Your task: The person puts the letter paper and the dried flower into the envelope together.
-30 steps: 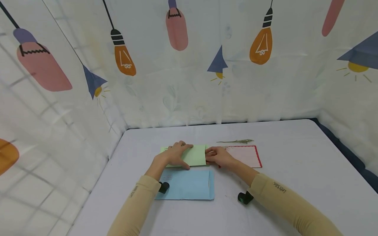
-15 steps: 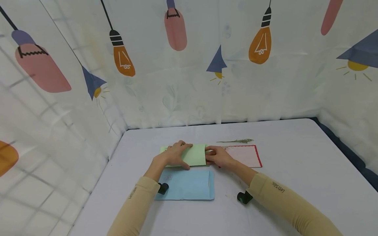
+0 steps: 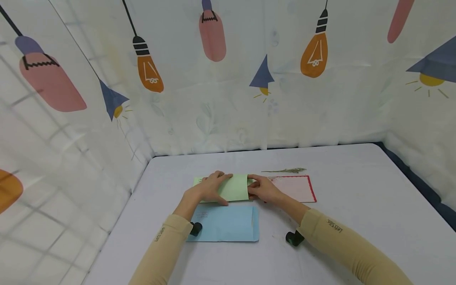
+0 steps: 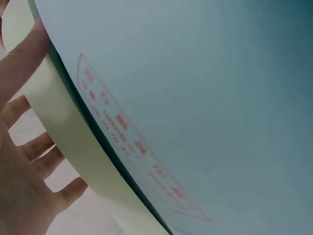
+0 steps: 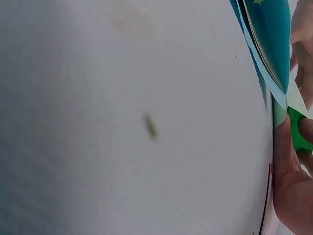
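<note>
A light green envelope (image 3: 238, 189) lies on the table, its end on the right standing slightly apart. My left hand (image 3: 211, 187) rests across its left part with fingers spread and the thumb at the near edge. At the right end, my right hand (image 3: 264, 189) pinches the envelope; the right wrist view shows a brighter green part (image 5: 299, 129) between thumb and fingers. What lies inside the envelope is hidden. Just in front of it, a blue envelope (image 3: 228, 225) lies flat, its printed red stamp (image 4: 132, 137) large in the left wrist view.
A pink card or envelope with a red edge (image 3: 293, 188) lies partly under my right forearm. Behind it lies a dried green sprig (image 3: 290, 170). A patterned curtain (image 3: 228, 111) hangs behind the white table (image 3: 342, 170).
The fingers of my right hand have shifted a little at the envelope's end, the index finger rising to its far edge. The left hand stays in place.
</note>
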